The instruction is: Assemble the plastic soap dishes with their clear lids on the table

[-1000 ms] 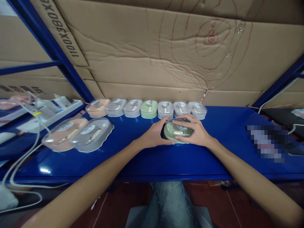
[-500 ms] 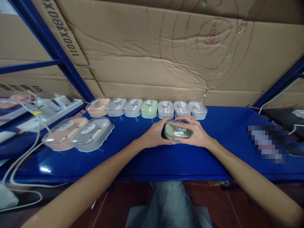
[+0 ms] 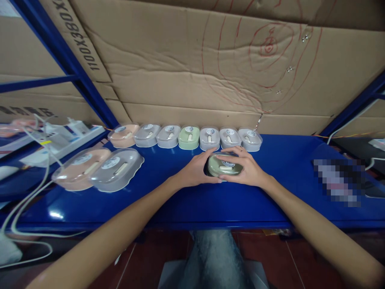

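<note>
On blue shelf [image 3: 186, 204], just before the row of lidded boxes [image 3: 189, 137], left hand [image 3: 197, 170] and right hand [image 3: 246, 170] clasp green box [image 3: 224, 167] from both sides, fingers curled over its clear lid, steadying it

A row of seven lidded boxes [image 3: 186, 137] lay behind the held box [image 3: 224, 165], two larger ones [image 3: 98, 168] well left.

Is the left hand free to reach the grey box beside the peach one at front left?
Probably not yet: the left hand and right hand clasp the green box. The path to the grey box looks clear.
</note>
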`<state>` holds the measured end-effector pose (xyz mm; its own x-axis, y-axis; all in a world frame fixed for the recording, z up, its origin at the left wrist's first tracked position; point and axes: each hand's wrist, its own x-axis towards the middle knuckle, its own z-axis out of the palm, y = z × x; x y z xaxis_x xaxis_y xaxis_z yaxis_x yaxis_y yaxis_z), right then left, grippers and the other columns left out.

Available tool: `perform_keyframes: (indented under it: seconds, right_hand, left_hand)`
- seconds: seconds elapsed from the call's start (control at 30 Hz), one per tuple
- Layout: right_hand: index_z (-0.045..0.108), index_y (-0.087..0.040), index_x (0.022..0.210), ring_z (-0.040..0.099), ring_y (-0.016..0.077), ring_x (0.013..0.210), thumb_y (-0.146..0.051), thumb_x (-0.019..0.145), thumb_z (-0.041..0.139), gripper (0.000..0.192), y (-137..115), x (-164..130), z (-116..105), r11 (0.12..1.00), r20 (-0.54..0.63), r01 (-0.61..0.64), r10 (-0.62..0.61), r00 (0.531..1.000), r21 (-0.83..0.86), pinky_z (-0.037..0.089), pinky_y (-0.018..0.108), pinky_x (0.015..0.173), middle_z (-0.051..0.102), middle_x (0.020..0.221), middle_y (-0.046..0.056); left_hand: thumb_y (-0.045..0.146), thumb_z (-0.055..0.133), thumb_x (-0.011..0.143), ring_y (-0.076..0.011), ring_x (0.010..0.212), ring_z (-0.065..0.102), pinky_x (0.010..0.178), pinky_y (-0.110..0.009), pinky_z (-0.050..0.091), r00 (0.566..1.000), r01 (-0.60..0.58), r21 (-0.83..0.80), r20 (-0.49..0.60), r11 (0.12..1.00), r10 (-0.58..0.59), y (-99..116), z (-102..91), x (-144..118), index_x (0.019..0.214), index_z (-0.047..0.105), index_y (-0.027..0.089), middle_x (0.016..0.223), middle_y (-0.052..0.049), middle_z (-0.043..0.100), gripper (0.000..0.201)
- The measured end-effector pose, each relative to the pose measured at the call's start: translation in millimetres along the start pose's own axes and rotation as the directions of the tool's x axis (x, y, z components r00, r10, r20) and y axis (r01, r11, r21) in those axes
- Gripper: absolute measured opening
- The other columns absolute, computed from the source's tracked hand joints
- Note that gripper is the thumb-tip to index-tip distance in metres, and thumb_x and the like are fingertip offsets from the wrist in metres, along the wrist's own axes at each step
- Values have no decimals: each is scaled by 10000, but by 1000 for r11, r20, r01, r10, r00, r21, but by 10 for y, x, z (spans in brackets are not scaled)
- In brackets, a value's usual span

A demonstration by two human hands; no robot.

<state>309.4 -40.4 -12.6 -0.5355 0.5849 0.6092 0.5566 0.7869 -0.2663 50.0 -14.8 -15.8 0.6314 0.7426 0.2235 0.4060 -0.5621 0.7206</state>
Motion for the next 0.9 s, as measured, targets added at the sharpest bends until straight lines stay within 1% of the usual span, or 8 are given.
perform_keyframes:
  seconds: [0.13,0.33,0.43,0.53,0.63,0.73,0.8,0.9]
  right_hand:
    - [772,-329,1395,703,353,1255,-579,873,868,587,-17,13,1,999,9,24,-23,1000,-25,534,610,1111,716,1429,128]
    - [770,-343,1386,705,345,1259,-577,875,863,570,-7,-4,34,999,-7,24,-24,1000,-21,526,614,1119,719,1427,118]
    - [763,-347,1395,696,343,1287,-571,878,863,573,9,-23,64,1000,-25,23,-23,999,-6,522,607,1132,715,1433,115]
    - [771,-343,1384,692,345,1281,-579,868,874,577,1,-30,75,1000,-39,7,-6,999,13,541,594,1107,717,1421,115]
    - [780,-333,1370,689,329,1270,-536,972,781,447,-35,-27,58,998,-44,-40,43,998,55,551,570,1095,724,1406,107]
    - [774,-325,1372,678,300,1301,-440,1094,622,338,-54,-22,42,985,-36,-117,123,992,129,528,541,1132,734,1400,91]
    - [774,-321,1355,680,293,1313,-425,1108,594,323,-36,-20,49,967,-43,-160,172,984,197,506,534,1162,751,1384,78]
    - [777,-306,1293,702,297,1295,-472,1095,593,317,27,-25,92,914,-54,-249,280,958,320,498,528,1176,785,1332,67]
  left_hand:
    - [608,950,728,-436,1561,478,1279,-631,386,1000,-6,-6,-10,1000,6,-18,4,-1,1671,408,217,1692,-188,505,1155]
    - [602,961,723,-414,1508,540,1256,-627,406,999,-51,-8,-18,999,51,-51,12,5,1615,486,265,1633,-156,576,1065]
    - [586,957,737,-398,1488,560,1246,-609,420,997,-74,0,-23,997,74,-58,10,7,1594,503,264,1612,-152,594,1022]
    - [586,956,744,-401,1478,566,1239,-600,428,997,-72,17,-16,997,72,-57,8,8,1596,500,254,1601,-154,601,1021]
    - [596,941,768,-419,1515,523,1255,-604,409,998,-58,58,7,997,58,-55,12,8,1649,441,261,1652,-156,549,1066]
    - [608,906,823,-422,1586,437,1296,-590,368,997,-73,108,37,991,70,-51,18,-5,1719,336,275,1743,-154,433,1113]
    - [614,875,863,-405,1617,395,1318,-567,349,994,-99,137,62,986,91,-43,20,-24,1748,278,280,1770,-149,388,1118]
    - [613,806,935,-383,1620,393,1317,-549,361,991,-118,189,89,975,102,-19,19,-56,1763,246,280,1752,-159,407,1054]
